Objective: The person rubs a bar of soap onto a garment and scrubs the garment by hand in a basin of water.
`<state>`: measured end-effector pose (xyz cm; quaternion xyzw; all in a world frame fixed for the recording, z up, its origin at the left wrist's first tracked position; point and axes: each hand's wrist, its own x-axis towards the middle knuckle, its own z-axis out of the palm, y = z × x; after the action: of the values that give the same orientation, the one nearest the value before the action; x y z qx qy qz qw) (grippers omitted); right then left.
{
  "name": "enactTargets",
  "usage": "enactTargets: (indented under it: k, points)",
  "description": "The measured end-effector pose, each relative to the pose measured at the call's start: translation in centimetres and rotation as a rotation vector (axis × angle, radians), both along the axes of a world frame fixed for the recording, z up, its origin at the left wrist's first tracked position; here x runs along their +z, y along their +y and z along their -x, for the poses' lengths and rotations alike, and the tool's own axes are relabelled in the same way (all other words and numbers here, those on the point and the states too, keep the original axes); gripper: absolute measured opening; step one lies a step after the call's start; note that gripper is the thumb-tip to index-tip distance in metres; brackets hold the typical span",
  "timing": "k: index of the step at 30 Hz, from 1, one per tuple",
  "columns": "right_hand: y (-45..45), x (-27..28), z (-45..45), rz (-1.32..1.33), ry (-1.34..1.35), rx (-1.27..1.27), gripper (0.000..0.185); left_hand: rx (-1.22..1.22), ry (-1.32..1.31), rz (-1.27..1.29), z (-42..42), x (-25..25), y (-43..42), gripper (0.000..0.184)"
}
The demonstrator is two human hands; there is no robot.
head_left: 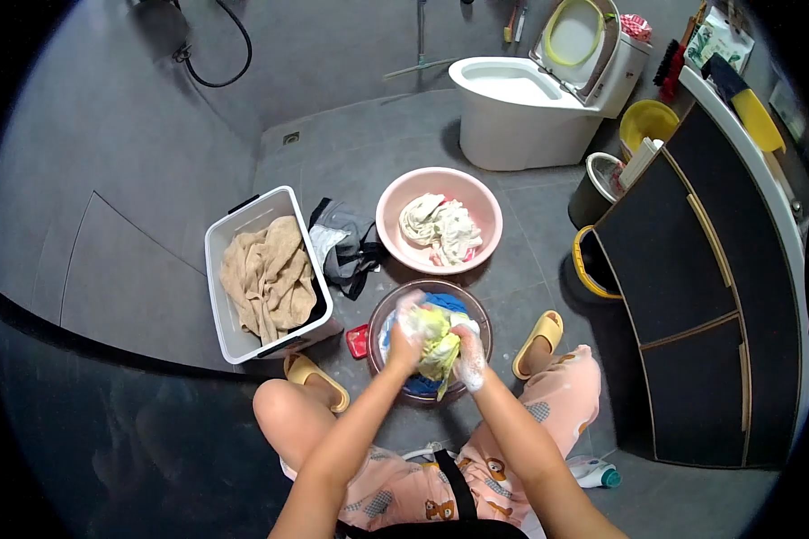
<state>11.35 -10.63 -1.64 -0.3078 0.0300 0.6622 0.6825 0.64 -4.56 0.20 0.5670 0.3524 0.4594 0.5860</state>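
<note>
Between my two hands is a wet yellow-green cloth [438, 345], bunched up and soapy. My left hand [408, 329] grips its left side, somewhat blurred and covered with suds. On the other side, my right hand [470, 357] is closed on the cloth's edge, with white foam over the fingers and wrist. Both hands are over a brown basin [487, 316] on the floor in front of me. Blue laundry [447, 301] and some white fabric lie in it beneath the cloth.
Beyond the basin stands a pink basin [391, 199] with white and red laundry. At left are a white bin [214, 269] holding a brown towel, a grey-black garment [343, 242] and a red soap box [358, 341]. A toilet [512, 135], buckets and a dark cabinet [683, 296] are farther right.
</note>
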Motion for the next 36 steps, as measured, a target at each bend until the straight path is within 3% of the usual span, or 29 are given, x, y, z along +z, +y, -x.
enactTargets:
  k: [2, 3, 4, 5, 6, 8, 9, 10, 12, 14, 16, 18, 20, 21, 22, 24, 27, 28, 30, 31, 34, 36]
  points:
    - [0.4, -3.1, -0.8, -0.009, 0.061, 0.049, 0.035, -0.103, 0.274, -0.265, -0.8, 1.3, -2.5, 0.030]
    - [0.8, -7.8, -2.1, -0.003, 0.098, 0.107, 0.035, -0.090, 0.391, -0.253, -1.4, 1.8, -3.9, 0.027]
    - [0.8, -5.4, -2.2, -0.051, 0.194, 0.191, 0.034, -0.076, 0.507, -0.238, -1.8, 2.0, -5.2, 0.026]
    - [0.7, -2.9, -2.3, -0.094, 0.283, 0.281, 0.033, -0.110, 0.490, -0.380, -1.8, 2.1, -6.2, 0.024]
    - [0.8, -3.0, -1.6, -0.136, 0.184, 0.238, 0.031, -0.071, 0.291, -0.439, -2.2, 1.4, -6.5, 0.021]
    - [0.2, -3.7, -0.3, -0.220, -0.015, 0.153, 0.027, -0.068, 0.332, -0.542, -1.8, 0.2, -4.3, 0.018]
    - [0.3, 0.3, 0.9, -0.131, 0.045, 0.183, 0.022, -0.012, 0.461, -0.654, -1.3, -2.2, -2.5, 0.015]
    - [0.3, 4.8, 2.1, -0.039, 0.108, 0.208, 0.017, 0.045, 0.376, -0.330, -0.9, -0.7, -1.7, 0.012]
    - [0.7, 6.2, 2.7, 0.032, -0.003, 0.162, 0.010, 0.150, 0.498, -0.427, -0.9, -2.6, -0.3, 0.011]
    - [1.7, -1.3, 1.3, -0.274, -1.015, 0.180, 0.006, 0.101, 0.419, -0.447, -1.0, -0.6, -2.1, 0.012]
    - [1.3, -3.8, 0.9, -0.387, -1.686, 0.163, 0.004, 0.043, 0.271, -0.558, -1.8, 0.5, -4.1, 0.014]
    - [0.8, -4.6, 0.7, -0.294, -2.020, 0.139, 0.006, 0.105, 0.370, -0.493, -1.4, -2.1, -2.6, 0.013]
    - [0.8, -0.4, 2.9, -0.080, -0.164, 0.184, 0.013, 0.155, 0.475, -0.427, 0.0, -4.9, -1.2, 0.012]
    - [0.4, 2.7, 3.1, -0.034, -0.047, 0.217, 0.018, 0.211, 0.353, -0.350, 0.3, -3.6, 0.2, 0.013]
    - [0.2, 4.6, 3.2, 0.012, 0.070, 0.251, 0.022, 0.225, 0.587, -0.242, 1.0, -1.9, 0.9, 0.015]
    - [0.5, 4.9, 2.9, 0.034, -0.086, 0.183, 0.023, 0.239, 0.598, -0.054, 1.0, 2.3, 1.1, 0.026]
    - [0.2, 5.7, 1.8, 0.051, -0.196, 0.078, 0.027, -0.124, 0.914, 0.045, 2.2, 1.8, 2.4, 0.037]
    - [0.2, 5.5, 1.4, 0.025, -0.203, 0.065, 0.028, -0.334, 0.715, 0.051, 2.8, 1.4, 2.9, 0.047]
    - [0.5, 4.6, 1.5, 0.043, -0.246, 0.063, 0.038, -0.650, 0.726, -0.215, 3.4, 1.1, 3.3, 0.042]
    - [0.7, 4.1, 1.6, 0.051, -0.267, 0.061, 0.043, -0.578, 0.628, -0.122, 3.6, 0.2, 3.4, 0.036]
    - [0.3, 3.2, 1.4, 0.088, -0.234, -0.039, 0.032, -0.348, 0.429, 0.257, 4.1, -0.8, 3.7, 0.027]
    - [0.1, 3.3, 1.0, 0.077, -0.159, -0.005, 0.037, -0.098, 0.139, 0.244, 3.8, -0.6, 3.7, 0.031]
